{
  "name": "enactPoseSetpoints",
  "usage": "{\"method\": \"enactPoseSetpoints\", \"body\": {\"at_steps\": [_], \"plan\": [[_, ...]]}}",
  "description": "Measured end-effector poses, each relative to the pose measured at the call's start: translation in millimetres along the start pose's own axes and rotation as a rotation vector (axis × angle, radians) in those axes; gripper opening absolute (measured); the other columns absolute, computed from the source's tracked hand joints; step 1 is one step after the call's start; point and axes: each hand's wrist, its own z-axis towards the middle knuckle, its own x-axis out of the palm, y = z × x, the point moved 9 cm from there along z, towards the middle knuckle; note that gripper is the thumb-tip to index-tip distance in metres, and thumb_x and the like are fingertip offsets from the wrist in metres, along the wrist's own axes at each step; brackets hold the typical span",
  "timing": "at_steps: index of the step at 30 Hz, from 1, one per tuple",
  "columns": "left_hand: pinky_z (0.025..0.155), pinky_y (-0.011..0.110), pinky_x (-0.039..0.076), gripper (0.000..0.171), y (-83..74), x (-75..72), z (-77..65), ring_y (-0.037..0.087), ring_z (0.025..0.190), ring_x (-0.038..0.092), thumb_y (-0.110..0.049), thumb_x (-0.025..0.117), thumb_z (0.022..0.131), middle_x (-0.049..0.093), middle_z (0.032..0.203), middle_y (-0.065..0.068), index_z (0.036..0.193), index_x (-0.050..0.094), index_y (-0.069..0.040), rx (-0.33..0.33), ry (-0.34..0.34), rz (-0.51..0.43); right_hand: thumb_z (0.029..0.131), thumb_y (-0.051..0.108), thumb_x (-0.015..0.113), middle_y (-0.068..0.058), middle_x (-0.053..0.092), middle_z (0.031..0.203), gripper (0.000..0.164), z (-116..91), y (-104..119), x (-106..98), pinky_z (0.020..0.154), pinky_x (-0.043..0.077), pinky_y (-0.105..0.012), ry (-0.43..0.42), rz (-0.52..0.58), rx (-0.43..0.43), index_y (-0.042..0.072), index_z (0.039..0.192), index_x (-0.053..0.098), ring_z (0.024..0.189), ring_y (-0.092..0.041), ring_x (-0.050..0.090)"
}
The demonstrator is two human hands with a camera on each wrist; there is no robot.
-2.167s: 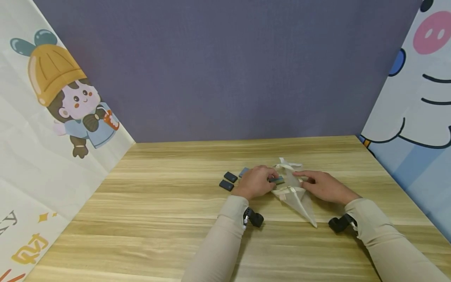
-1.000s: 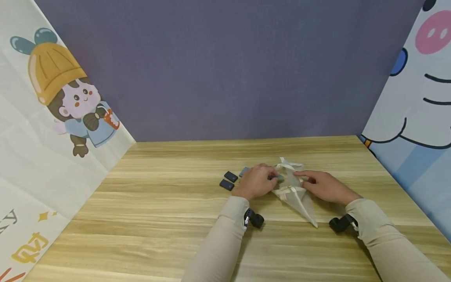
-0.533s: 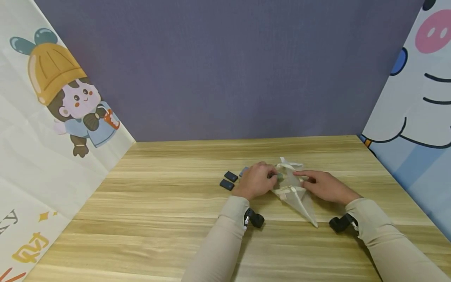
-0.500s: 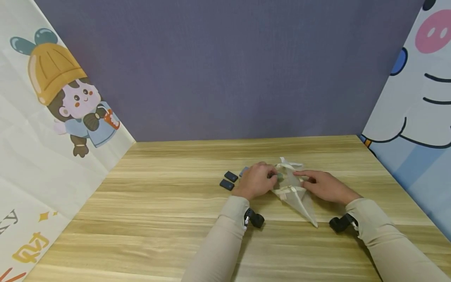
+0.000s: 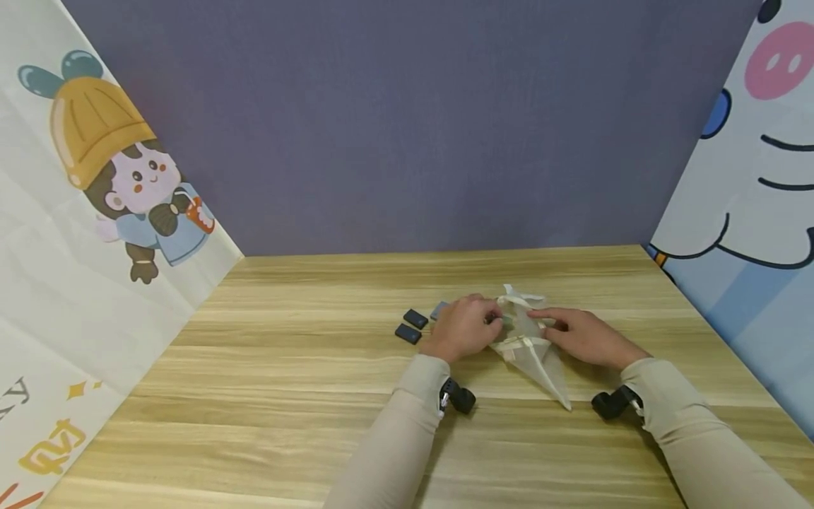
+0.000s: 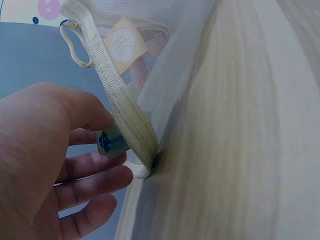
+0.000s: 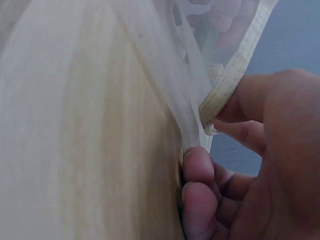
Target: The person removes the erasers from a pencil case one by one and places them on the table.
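Note:
A pale, sheer mesh bag (image 5: pixel 537 364) with a ribbed cream edge stands on the table between my hands. My left hand (image 5: pixel 461 329) pinches a small greenish block with a blue print (image 6: pixel 111 141) between thumb and fingers. In the left wrist view, the block is at the bag's ribbed edge, its far part behind the mesh. My right hand (image 5: pixel 581 336) grips the bag's opposite edge, thumb inside the rim and fingers outside, with the index finger stretched forward. A square label with a round print (image 6: pixel 125 45) shows through the mesh.
Two dark blocks (image 5: pixel 415 319) lie left of my left hand. A grey-blue block (image 5: pixel 439 309) is partly hidden behind that hand. The wooden table (image 5: pixel 254 396) meets a dark blue-grey panel (image 5: pixel 407 141) at the back and printed cloths at both sides.
The greenish block has gone further into the bag and shows less beyond my left fingers. My left hand has shifted slightly away from me. The right hand keeps its place.

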Motion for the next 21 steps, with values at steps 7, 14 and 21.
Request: {"method": "enactPoseSetpoints", "body": {"at_steps": [7, 14, 21], "plan": [[0.064, 0.023, 0.046, 0.020, 1.9, -4.0, -3.0, 0.001, 0.079, 0.055, -0.035, 0.060, 0.100, 0.064, 0.101, -0.013, 0.111, 0.075, -0.029, 0.001, 0.006, -0.024, 0.105, 0.025, 0.055, -0.001, 0.053, 0.077, 0.044, 1.7, -2.4, 0.1, 0.059, 0.039, -0.032, 0.002, 0.002, 0.009, 0.014, 0.147, 0.052, 0.060, -0.016, 0.044], [0.066, 0.022, 0.046, 0.019, -1.0, -6.9, -5.6, -0.001, 0.083, 0.056, -0.037, 0.060, 0.100, 0.065, 0.102, -0.015, 0.110, 0.075, -0.030, 0.027, 0.028, -0.045, 0.104, 0.024, 0.055, -0.002, 0.062, 0.094, 0.043, 2.4, -4.6, 0.8, 0.065, 0.040, -0.034, -0.006, -0.013, 0.006, 0.015, 0.146, 0.053, 0.064, -0.016, 0.044], [0.066, 0.022, 0.046, 0.018, 0.5, -9.5, -8.9, -0.001, 0.084, 0.057, -0.035, 0.060, 0.099, 0.067, 0.103, -0.014, 0.106, 0.075, -0.030, 0.042, 0.052, -0.038, 0.105, 0.025, 0.055, -0.001, 0.054, 0.078, 0.044, 2.7, -3.8, 1.4, 0.062, 0.039, -0.032, 0.001, -0.012, 0.011, 0.015, 0.147, 0.053, 0.061, -0.016, 0.043]]}}
